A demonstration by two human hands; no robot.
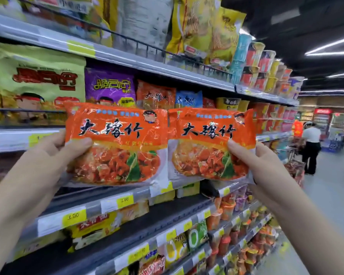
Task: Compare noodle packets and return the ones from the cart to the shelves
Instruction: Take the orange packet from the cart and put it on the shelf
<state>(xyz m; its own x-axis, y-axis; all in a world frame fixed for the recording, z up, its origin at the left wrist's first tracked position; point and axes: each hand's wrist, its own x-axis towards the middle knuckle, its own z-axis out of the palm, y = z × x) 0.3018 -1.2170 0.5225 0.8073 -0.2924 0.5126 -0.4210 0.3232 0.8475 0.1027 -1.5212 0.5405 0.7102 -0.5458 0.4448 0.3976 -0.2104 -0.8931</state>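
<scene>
While my left hand (48,153) pinches one glossy orange plastic noodle packet (115,143) by its left edge, thumb on the front and fingers closed behind, I judge the comparing step under way. The packet's long axis runs sideways, away from those fingers. Just beside it, edges nearly touching, an identical second orange packet (211,143) sits clamped in my right hand (252,159) by its right edge. Beyond both sets of fingertips, the grey metal shelf (127,193) holds matching orange packs (155,96); either hand looks equally near.
</scene>
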